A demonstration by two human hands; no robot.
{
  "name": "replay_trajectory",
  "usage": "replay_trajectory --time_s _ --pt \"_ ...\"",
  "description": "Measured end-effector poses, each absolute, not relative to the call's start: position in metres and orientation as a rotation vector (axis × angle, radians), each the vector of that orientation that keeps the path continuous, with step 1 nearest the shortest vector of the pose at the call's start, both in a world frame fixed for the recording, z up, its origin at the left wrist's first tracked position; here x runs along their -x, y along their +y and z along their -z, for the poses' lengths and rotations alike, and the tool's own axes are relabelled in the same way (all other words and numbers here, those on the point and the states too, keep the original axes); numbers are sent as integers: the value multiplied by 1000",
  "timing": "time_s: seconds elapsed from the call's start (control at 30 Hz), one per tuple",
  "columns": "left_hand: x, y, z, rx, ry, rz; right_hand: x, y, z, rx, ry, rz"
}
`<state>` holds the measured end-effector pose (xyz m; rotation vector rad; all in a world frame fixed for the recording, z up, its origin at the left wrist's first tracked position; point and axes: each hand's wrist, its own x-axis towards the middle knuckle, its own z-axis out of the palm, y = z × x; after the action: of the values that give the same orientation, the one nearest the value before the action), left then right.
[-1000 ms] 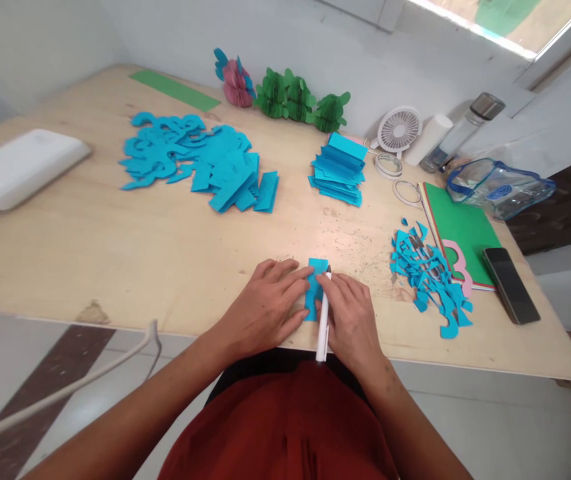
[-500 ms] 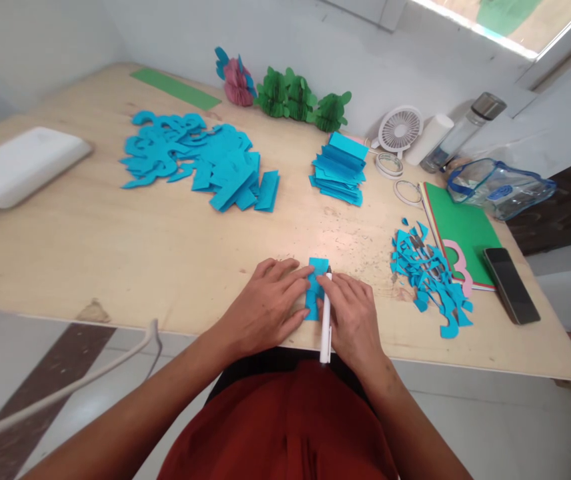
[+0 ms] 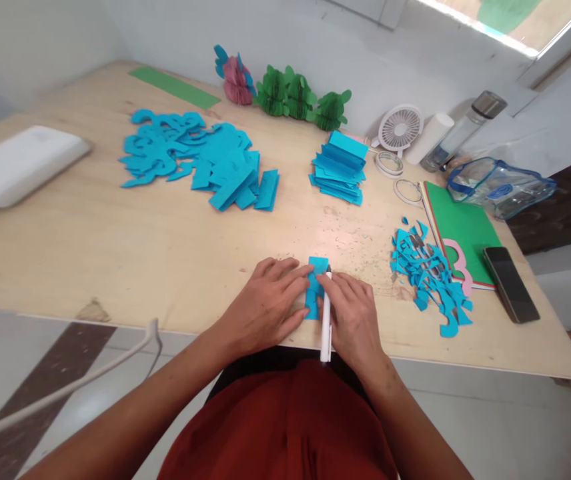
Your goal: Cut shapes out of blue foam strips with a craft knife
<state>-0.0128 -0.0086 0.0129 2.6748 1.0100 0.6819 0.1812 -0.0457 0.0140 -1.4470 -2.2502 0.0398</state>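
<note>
Head view: a person in a dark red top sits or stands close against a wooden table (image 3: 175, 250), both bare hands gathered over a small strip of blue paper (image 3: 319, 263) near the table's front edge. The left hand (image 3: 268, 305) lies palm down with its fingers slightly spread, the fingertips on the strip's left side, pressing rather than pinching. The right hand (image 3: 354, 313) is closed on a slim white pen (image 3: 326, 327), its dark tip pointing away from the body at the strip's right edge and its clip end toward the lap. Whether the tip touches the paper cannot be told.

The step in hand looks like marking or tracing on the strip, judging by the steadying left hand and the placed tip. The next move would seem to call for a firm left hand, so that the paper does not slide, and a light, controlled stroke from the right.

Beyond the hands, a loose heap of curved blue cutouts (image 3: 158, 150) runs into a pile of flat blue pieces (image 3: 233, 175), while a tidier blue stack (image 3: 340, 170) sits farther right. Blue scraps (image 3: 425, 273) lie scattered beside a green-topped pad (image 3: 465, 223), with a pink cutout (image 3: 457, 260) resting on its near edge and a dark phone (image 3: 511, 285) just beside it.
</note>
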Motion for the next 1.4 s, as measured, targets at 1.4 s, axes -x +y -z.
replay_trajectory --time_s 1.4 --pt "14 -6 -10 -2640 997 -748 -185 -57 -19 1340 -2303 -95"
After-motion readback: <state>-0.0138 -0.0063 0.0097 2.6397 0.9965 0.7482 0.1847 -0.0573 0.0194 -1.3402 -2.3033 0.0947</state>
